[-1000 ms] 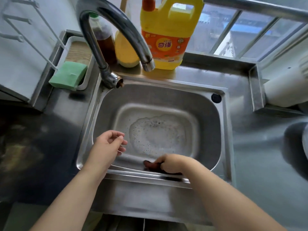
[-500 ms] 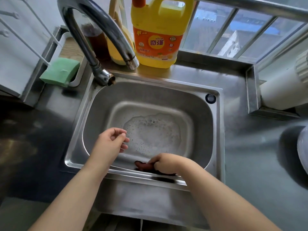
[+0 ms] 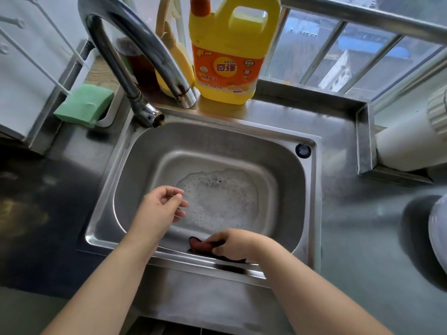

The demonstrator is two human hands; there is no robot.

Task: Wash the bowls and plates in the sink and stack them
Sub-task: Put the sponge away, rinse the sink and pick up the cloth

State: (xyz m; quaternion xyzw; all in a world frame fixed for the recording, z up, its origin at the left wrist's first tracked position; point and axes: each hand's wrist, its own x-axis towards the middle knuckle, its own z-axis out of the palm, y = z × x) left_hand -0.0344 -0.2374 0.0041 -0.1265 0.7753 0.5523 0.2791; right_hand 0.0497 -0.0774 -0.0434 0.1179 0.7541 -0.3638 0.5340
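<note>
At the lower centre, a dark reddish-brown cloth (image 3: 205, 246) is gripped by the right hand (image 3: 233, 243) against the stainless steel sink (image 3: 290, 175); the left hand (image 3: 159, 209) is held loosely curled, empty

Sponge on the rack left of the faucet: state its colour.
The sponge is light green, seen in the head view.

A steel counter (image 3: 338, 226) carried the sink (image 3: 135, 165); a yellow detergent jug (image 3: 229, 56) stood at its far edge, a green sponge (image 3: 83, 105) far left.

Home kitchen — steel sink (image 3: 312, 189), faucet (image 3: 135, 44), detergent jug (image 3: 229, 56).
</note>
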